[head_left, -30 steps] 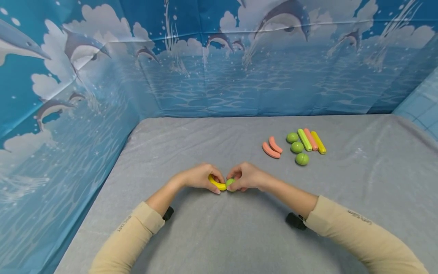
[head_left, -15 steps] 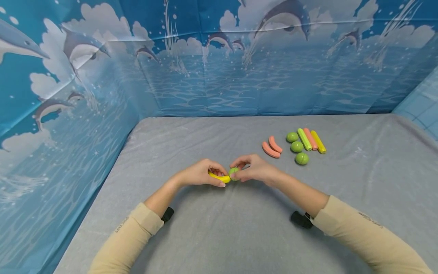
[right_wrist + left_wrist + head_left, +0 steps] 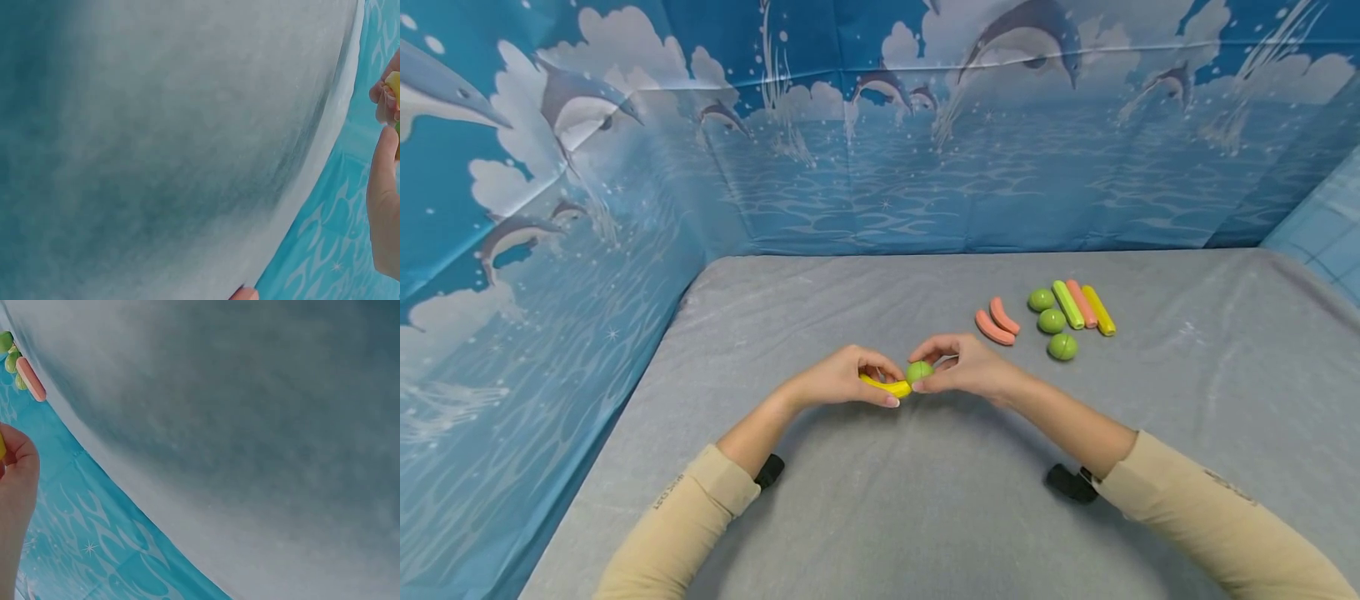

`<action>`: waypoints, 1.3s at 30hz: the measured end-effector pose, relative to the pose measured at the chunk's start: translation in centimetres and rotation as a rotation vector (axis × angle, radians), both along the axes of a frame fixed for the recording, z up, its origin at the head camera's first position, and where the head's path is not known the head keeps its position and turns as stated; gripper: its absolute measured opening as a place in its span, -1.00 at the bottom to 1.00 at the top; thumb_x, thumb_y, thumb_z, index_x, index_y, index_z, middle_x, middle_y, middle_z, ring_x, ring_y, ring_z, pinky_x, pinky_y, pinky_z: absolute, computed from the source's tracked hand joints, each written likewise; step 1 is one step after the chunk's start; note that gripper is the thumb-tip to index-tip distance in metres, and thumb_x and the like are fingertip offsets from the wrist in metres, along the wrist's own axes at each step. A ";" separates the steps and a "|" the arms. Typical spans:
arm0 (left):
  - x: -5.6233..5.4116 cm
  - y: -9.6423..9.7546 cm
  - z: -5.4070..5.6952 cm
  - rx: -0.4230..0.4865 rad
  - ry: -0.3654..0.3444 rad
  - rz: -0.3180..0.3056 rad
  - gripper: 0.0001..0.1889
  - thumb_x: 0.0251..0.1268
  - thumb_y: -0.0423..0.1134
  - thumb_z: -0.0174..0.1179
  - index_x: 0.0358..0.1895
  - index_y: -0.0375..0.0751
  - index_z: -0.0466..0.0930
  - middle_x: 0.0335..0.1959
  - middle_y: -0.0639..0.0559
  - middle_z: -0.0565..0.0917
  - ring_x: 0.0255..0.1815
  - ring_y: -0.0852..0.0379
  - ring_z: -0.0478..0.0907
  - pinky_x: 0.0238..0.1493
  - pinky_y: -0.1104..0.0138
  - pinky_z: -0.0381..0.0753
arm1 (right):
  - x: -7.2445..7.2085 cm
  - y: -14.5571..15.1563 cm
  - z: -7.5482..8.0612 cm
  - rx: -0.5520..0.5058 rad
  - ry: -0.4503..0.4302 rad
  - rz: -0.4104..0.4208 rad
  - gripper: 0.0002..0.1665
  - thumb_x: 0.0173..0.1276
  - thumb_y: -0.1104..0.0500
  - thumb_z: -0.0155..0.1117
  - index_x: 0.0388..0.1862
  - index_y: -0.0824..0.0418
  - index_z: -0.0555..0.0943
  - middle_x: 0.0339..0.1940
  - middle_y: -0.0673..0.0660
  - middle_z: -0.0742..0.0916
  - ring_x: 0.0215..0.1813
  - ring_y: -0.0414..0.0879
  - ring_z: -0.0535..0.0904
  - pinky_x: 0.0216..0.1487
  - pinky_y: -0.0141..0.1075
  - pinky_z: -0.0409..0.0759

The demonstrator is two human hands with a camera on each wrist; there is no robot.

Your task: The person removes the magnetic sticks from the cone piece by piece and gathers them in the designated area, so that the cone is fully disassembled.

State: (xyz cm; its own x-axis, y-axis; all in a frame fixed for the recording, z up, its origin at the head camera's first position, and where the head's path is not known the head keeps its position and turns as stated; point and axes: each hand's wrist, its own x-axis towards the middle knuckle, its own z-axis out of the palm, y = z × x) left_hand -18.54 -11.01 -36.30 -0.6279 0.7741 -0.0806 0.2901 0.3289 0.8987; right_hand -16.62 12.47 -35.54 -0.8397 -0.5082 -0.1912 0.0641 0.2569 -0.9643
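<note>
In the head view my left hand [image 3: 850, 377] pinches a curved yellow piece [image 3: 893, 388], shaped like a small banana, between thumb and fingers. Facing it, my right hand [image 3: 962, 365] holds a green ball [image 3: 919, 372] that looks like a toy lime. The ball sits against the yellow piece's right end; whether they are joined, I cannot tell. In the left wrist view my left hand [image 3: 17, 481] shows at the left edge with a sliver of yellow. The right wrist view catches my right hand [image 3: 384, 206] at its right edge, below the yellow piece [image 3: 394, 81].
On the grey cloth [image 3: 850, 517], right of my hands, lie two curved pink pieces [image 3: 995, 327], several green balls [image 3: 1051, 321], and straight light green [image 3: 1067, 304], pink [image 3: 1082, 303] and yellow [image 3: 1098, 311] sticks. A dolphin-print curtain [image 3: 880, 192] stands behind.
Both hands have moved farther from my body and slightly right, carrying the yellow piece and the green ball. My right hand's grip has shifted, so more of the ball shows.
</note>
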 end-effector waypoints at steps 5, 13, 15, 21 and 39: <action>0.1 0.1 0.1 0.008 0.002 -0.011 -0.71 0.09 -0.29 0.35 -0.07 -0.16 0.67 -0.21 0.06 0.67 -0.31 0.05 0.57 -0.32 0.26 0.54 | 0.1 0.4 0.0 -0.044 -0.040 0.019 -0.43 0.12 0.24 0.38 0.09 0.44 0.48 -0.12 0.19 0.58 -0.23 0.00 0.62 -0.07 -0.01 0.54; 0.3 0.6 0.1 0.001 0.017 -0.036 -0.72 0.09 -0.30 0.35 -0.08 -0.17 0.67 -0.20 0.07 0.68 -0.30 0.07 0.57 -0.31 0.28 0.54 | 0.2 1.1 0.0 -0.081 -0.071 0.068 -0.45 0.12 0.28 0.36 0.07 0.51 0.46 -0.18 0.19 0.60 -0.26 -0.06 0.62 -0.08 -0.07 0.56; 0.3 0.8 0.1 -0.006 0.015 -0.043 -0.71 0.09 -0.30 0.35 -0.07 -0.17 0.67 -0.20 0.07 0.68 -0.29 0.09 0.57 -0.31 0.30 0.54 | 0.3 1.3 -0.1 -0.082 -0.067 0.090 -0.46 0.12 0.28 0.35 0.06 0.51 0.47 -0.19 0.19 0.61 -0.27 -0.07 0.62 -0.11 -0.11 0.57; 0.5 1.4 0.1 0.001 0.017 -0.092 -0.70 0.07 -0.38 0.34 -0.07 -0.27 0.66 -0.18 -0.01 0.68 -0.28 -0.02 0.57 -0.33 0.32 0.53 | 0.3 2.0 0.0 -0.045 -0.053 0.149 -0.48 0.11 0.28 0.37 0.04 0.48 0.50 -0.17 0.17 0.63 -0.28 -0.04 0.60 -0.15 -0.12 0.57; 0.4 0.9 0.2 -0.054 0.095 -0.095 -0.72 0.06 -0.30 0.37 -0.11 -0.18 0.68 -0.27 0.13 0.66 -0.31 0.10 0.54 -0.36 0.35 0.50 | 0.5 4.7 -0.3 0.066 0.001 0.048 -0.46 0.09 0.22 0.43 0.04 0.42 0.53 -0.15 0.19 0.58 -0.35 -0.09 0.56 -0.20 -0.18 0.56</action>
State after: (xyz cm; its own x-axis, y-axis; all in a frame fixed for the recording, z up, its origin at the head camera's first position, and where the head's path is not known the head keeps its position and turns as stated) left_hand -18.12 -10.08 -36.09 -0.5589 0.8265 -0.0671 0.4051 0.3428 0.8476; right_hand -16.11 17.14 -35.87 -0.8149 -0.5340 -0.2253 0.0497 0.3230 -0.9451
